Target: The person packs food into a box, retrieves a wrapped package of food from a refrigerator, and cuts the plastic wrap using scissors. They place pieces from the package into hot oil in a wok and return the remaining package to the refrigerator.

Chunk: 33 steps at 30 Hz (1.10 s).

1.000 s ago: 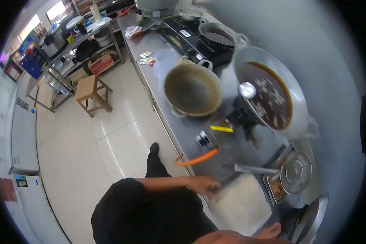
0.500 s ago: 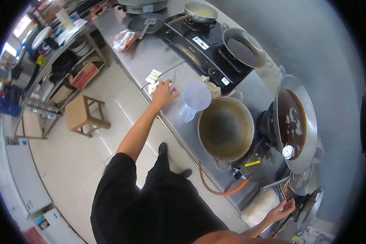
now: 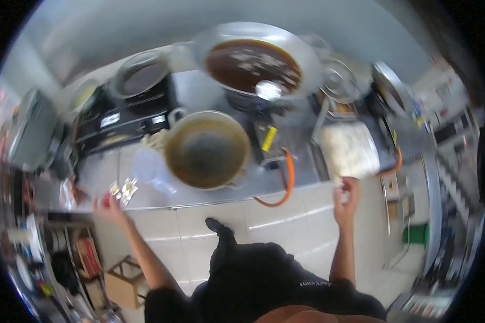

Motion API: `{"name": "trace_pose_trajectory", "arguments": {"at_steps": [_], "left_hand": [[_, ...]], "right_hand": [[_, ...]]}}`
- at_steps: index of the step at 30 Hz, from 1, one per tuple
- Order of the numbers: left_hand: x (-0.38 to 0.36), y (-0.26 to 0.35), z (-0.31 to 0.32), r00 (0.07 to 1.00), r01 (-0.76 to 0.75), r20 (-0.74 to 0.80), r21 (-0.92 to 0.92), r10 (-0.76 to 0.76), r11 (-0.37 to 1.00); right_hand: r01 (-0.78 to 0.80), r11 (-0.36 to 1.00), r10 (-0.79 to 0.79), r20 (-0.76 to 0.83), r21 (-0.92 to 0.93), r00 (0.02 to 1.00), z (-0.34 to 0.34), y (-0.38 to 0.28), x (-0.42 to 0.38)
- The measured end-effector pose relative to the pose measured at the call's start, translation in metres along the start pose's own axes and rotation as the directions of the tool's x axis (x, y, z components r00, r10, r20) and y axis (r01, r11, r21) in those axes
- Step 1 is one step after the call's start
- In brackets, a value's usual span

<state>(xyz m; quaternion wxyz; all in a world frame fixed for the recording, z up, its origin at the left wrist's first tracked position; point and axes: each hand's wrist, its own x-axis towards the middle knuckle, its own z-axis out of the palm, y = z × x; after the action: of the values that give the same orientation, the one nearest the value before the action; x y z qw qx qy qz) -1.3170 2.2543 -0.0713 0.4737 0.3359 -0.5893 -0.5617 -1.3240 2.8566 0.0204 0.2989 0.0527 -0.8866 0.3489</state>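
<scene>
My right hand (image 3: 347, 196) is closed on the near lower corner of a whitish, plastic-wrapped bag (image 3: 351, 151) at the right of the steel counter. At the counter's front edge on the left is my left hand (image 3: 109, 207), fingers bent around something small and red, blurred by motion. Small pale packets (image 3: 125, 190) lie just beyond it. A clear plastic jug (image 3: 150, 168) rests between the packets and a large empty wok (image 3: 207, 151).
A big wok of brown liquid (image 3: 256, 67) stands at the back with a round thermometer (image 3: 268, 90). An orange hose (image 3: 291, 180) loops over the counter edge. A black stove (image 3: 121, 121) bears pots. A wooden stool (image 3: 125, 282) stands lower left.
The view has swung to the right. My right hand has reached the whitish bag and closed on its corner. My left hand has moved off the packets to the counter's front edge.
</scene>
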Motion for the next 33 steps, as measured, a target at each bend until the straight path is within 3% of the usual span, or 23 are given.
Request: {"name": "trace_pose_trajectory", "arguments": {"at_steps": [1, 3, 6, 8, 9, 10, 11, 13, 15, 18, 21, 22, 23, 25, 26, 29, 30, 33], "left_hand": [[-0.025, 0.022, -0.011, 0.984, -0.149, 0.097, -0.043, 0.152, 0.988], [-0.085, 0.056, -0.014, 0.942, -0.12, 0.268, -0.294, 0.202, 0.948], [-0.211, 0.114, 0.009, 0.759, -0.005, 0.601, -0.38, 0.251, 0.925], [-0.295, 0.122, 0.025, 0.591, 0.213, 0.791, -0.341, 0.157, 0.916], [-0.345, 0.135, 0.034, 0.528, 0.373, 0.849, -0.26, 0.027, 0.891], [-0.381, 0.13, 0.035, 0.329, 0.504, 0.943, -0.131, -0.049, 0.854], [-0.425, 0.125, 0.04, 0.212, 0.633, 0.977, -0.117, -0.027, 0.765], [-0.503, 0.143, 0.045, 0.006, 0.688, 0.994, 0.074, -0.109, 0.722], [-0.558, 0.126, 0.051, -0.137, 0.821, 0.988, 0.154, -0.072, 0.55], [-0.621, 0.122, 0.058, -0.391, 0.734, 0.917, 0.361, -0.077, 0.575], [-0.662, 0.129, 0.075, -0.466, 0.622, 0.885, 0.327, 0.001, 0.711], [-0.669, 0.129, 0.084, -0.538, 0.588, 0.843, 0.379, -0.004, 0.714], [-0.678, 0.126, 0.094, -0.55, 0.58, 0.835, 0.371, 0.013, 0.725], [-0.696, 0.117, 0.115, -0.571, 0.565, 0.819, 0.353, 0.045, 0.745], [-0.703, 0.105, 0.13, -0.625, 0.564, 0.776, 0.378, 0.08, 0.734], [-0.714, 0.081, 0.174, -0.538, 0.46, 0.835, 0.18, 0.112, 0.869], [-0.71, 0.074, 0.194, -0.553, 0.467, 0.831, 0.246, 0.063, 0.85], [-0.685, 0.058, 0.256, -0.344, 0.417, 0.938, 0.1, 0.055, 0.903]], "right_hand": [[-0.102, 0.993, 0.1, 0.051, 0.054, 0.994, 0.0, 0.001, -0.022], [-0.209, 0.957, 0.163, 0.223, 0.2, 0.961, 0.001, -0.009, -0.059], [-0.304, 0.847, 0.063, 0.485, 0.436, 0.872, -0.011, -0.024, -0.109], [-0.323, 0.771, -0.022, 0.53, 0.548, 0.848, -0.034, -0.031, -0.127], [-0.361, 0.721, 0.001, 0.52, 0.592, 0.854, -0.046, -0.03, -0.137], [-0.392, 0.667, 0.025, 0.506, 0.634, 0.862, -0.058, -0.03, -0.144], [-0.418, 0.608, 0.054, 0.49, 0.675, 0.87, -0.072, -0.027, -0.154], [-0.494, 0.544, 0.198, 0.469, 0.678, 0.861, -0.101, -0.012, -0.176], [-0.556, 0.448, 0.361, 0.427, 0.7, 0.829, -0.127, 0.017, -0.2], [-0.585, 0.494, 0.434, 0.4, 0.643, 0.807, -0.175, 0.057, -0.209], [-0.62, 0.476, 0.517, 0.371, 0.624, 0.771, -0.197, 0.086, -0.204], [-0.638, 0.462, 0.529, 0.387, 0.616, 0.755, -0.202, 0.1, -0.201], [-0.659, 0.447, 0.541, 0.404, 0.605, 0.738, -0.206, 0.114, -0.197], [-0.743, 0.351, 0.574, 0.496, 0.57, 0.651, -0.213, 0.145, -0.184], [-0.782, 0.3, 0.587, 0.54, 0.547, 0.603, -0.215, 0.161, -0.176], [-0.794, 0.29, 0.569, 0.571, 0.534, 0.592, -0.218, 0.214, -0.141], [-0.762, 0.44, 0.561, 0.516, 0.475, 0.647, -0.222, 0.231, -0.124], [-0.676, 0.709, 0.462, 0.593, 0.2, 0.66, -0.248, 0.303, -0.064]]}}
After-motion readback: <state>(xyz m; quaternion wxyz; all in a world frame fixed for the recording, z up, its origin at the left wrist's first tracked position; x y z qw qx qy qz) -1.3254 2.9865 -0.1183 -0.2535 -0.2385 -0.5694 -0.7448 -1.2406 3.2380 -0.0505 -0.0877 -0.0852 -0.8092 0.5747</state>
